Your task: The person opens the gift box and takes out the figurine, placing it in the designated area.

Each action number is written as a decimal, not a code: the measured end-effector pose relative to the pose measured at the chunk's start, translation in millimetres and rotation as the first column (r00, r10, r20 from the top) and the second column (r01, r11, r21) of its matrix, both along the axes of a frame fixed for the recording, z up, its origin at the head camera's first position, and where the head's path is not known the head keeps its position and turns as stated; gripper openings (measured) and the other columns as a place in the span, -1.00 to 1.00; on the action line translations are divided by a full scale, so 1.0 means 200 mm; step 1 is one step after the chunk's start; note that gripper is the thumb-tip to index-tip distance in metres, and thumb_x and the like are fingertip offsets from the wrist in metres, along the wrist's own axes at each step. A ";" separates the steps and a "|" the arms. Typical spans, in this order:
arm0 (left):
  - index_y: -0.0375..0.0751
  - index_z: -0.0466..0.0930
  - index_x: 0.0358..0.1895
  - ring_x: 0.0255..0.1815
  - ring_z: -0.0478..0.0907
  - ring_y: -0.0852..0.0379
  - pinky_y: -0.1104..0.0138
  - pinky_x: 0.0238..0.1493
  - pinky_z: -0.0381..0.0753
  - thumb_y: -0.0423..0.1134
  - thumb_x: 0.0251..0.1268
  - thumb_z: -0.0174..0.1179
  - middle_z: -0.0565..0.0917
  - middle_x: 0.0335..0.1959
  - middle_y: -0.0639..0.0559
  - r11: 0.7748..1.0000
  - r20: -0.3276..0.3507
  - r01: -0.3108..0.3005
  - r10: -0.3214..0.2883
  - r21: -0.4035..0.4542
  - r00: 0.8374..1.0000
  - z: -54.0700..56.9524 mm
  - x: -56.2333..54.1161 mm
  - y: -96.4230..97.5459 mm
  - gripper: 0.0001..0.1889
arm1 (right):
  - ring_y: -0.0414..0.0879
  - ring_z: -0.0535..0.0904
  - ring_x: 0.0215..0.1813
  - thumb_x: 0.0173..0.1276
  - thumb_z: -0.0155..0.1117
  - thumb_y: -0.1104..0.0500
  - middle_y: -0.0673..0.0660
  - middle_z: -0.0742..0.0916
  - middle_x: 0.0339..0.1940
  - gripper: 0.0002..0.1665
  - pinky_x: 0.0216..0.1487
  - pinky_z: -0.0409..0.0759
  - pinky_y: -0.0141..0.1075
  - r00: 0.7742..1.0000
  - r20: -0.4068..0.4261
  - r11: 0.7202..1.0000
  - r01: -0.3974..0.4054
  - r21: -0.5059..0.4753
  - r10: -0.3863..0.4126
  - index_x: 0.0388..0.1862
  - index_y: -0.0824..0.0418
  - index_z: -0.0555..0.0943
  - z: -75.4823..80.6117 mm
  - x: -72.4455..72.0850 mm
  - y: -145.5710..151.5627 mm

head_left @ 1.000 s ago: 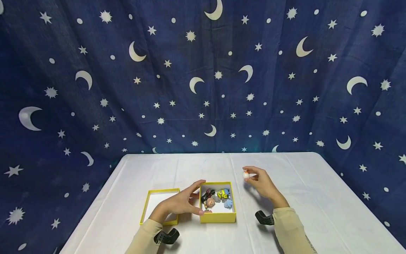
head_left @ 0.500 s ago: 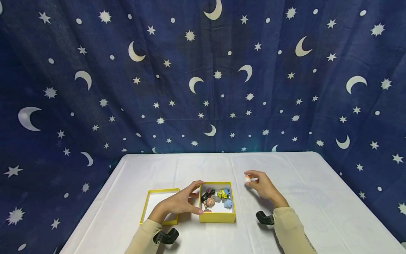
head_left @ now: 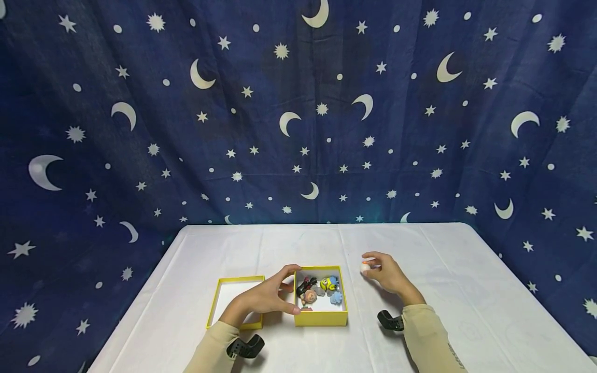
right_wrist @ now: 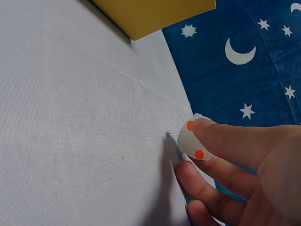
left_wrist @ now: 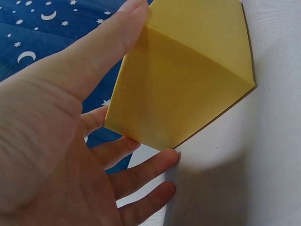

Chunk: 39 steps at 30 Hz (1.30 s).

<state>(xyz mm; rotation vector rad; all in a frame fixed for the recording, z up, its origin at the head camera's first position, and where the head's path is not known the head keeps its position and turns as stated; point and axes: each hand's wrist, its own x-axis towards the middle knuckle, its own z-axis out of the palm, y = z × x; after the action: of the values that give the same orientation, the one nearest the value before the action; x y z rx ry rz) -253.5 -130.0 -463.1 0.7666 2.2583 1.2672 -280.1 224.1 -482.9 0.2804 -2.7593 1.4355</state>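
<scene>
My left hand (head_left: 267, 297) grips the left side of an open yellow box (head_left: 320, 319), thumb at the near corner and fingers toward the far one. Inside lie several small toy figures: a yellow minion figure (head_left: 328, 283), a light-blue one (head_left: 336, 297), a black one (head_left: 305, 286) and a peach-faced one (head_left: 309, 296). To the right of the box, my right hand (head_left: 388, 273) pinches a small white toy figure (right_wrist: 188, 141) with orange spots between thumb and fingers. This figure is low over the white tablecloth; whether it touches the cloth I cannot tell. My thumb partly hides it.
A yellow-rimmed box lid (head_left: 240, 279), white inside, lies left of the box, partly under my left forearm. A white cloth (head_left: 420, 243) covers the table. Behind it hangs a dark blue curtain (head_left: 261, 134) with moons and stars.
My right hand has come down and slightly to the right with the white figure, closer to the tablecloth. My left hand and the box have stayed where they were.
</scene>
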 end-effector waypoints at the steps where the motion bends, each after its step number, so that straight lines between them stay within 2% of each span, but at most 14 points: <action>1: 0.07 0.03 0.57 0.42 0.39 -0.20 -0.06 0.40 0.46 -0.13 0.13 0.52 0.15 0.60 -0.09 1.000 -0.002 -0.001 0.001 -0.004 1.000 0.00 0.00 0.00 0.01 | 0.00 0.67 -0.18 0.25 0.40 0.40 0.45 0.73 0.00 -0.55 -0.21 0.57 -0.35 1.000 0.000 1.000 -0.001 0.004 0.001 0.13 0.47 0.58 0.00 0.00 0.00; 6: 0.08 0.03 0.57 0.41 0.41 -0.20 -0.08 0.39 0.46 -0.12 0.13 0.52 0.15 0.61 -0.09 1.000 -0.013 -0.006 0.006 -0.022 1.000 0.00 0.00 0.00 0.01 | -0.02 0.66 -0.20 0.23 0.41 0.40 0.42 0.75 -0.04 -0.66 -0.16 0.58 -0.27 1.000 -0.006 1.000 -0.002 0.024 0.002 0.00 0.42 0.63 0.00 0.00 0.00; 15: 0.13 0.04 0.56 0.41 0.42 -0.20 -0.09 0.38 0.46 -0.16 0.14 0.51 0.16 0.60 -0.09 1.000 -0.008 -0.011 0.011 -0.021 1.000 0.01 0.00 0.00 -0.01 | 0.00 0.67 -0.16 0.19 0.46 0.36 0.35 0.76 -0.07 -0.68 -0.10 0.60 -0.21 1.000 -0.020 0.995 0.023 0.099 -0.021 -0.06 0.35 0.67 0.00 0.01 -0.02; 26: 0.11 0.03 0.56 0.40 0.41 -0.17 -0.08 0.39 0.45 -0.14 0.12 0.52 0.16 0.60 -0.08 1.000 -0.011 -0.010 0.010 -0.018 1.000 0.00 0.00 0.00 0.00 | 0.05 0.65 -0.09 0.29 0.41 0.29 0.30 0.75 -0.03 -0.65 0.01 0.62 -0.06 0.998 0.006 0.987 0.066 0.147 -0.068 0.05 0.35 0.68 0.00 0.00 -0.02; 33: 0.14 0.03 0.56 0.40 0.42 -0.17 -0.08 0.39 0.45 -0.11 0.12 0.53 0.19 0.59 -0.10 1.000 -0.019 -0.011 0.010 -0.025 1.000 0.00 0.00 0.01 0.01 | -0.05 0.61 -0.18 0.33 0.39 0.26 0.26 0.75 -0.11 -0.64 -0.13 0.56 -0.21 0.998 -0.002 0.987 0.070 0.143 -0.071 0.08 0.36 0.68 -0.02 0.00 -0.03; 39: 0.13 0.03 0.57 0.40 0.42 -0.16 -0.09 0.40 0.45 -0.11 0.11 0.53 0.20 0.59 -0.12 1.000 -0.014 -0.017 0.017 -0.026 1.000 0.01 0.01 0.01 0.02 | -0.07 0.59 -0.20 0.33 0.39 0.26 0.24 0.74 -0.13 -0.61 -0.16 0.54 -0.23 0.998 -0.009 0.988 0.060 0.143 -0.059 0.11 0.35 0.67 -0.03 0.00 -0.02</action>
<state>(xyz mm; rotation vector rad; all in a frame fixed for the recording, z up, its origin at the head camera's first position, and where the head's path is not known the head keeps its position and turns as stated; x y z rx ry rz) -251.3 -129.0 -460.7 0.7502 2.2923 1.2420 -280.9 220.1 -489.4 0.2013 -2.8451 1.2248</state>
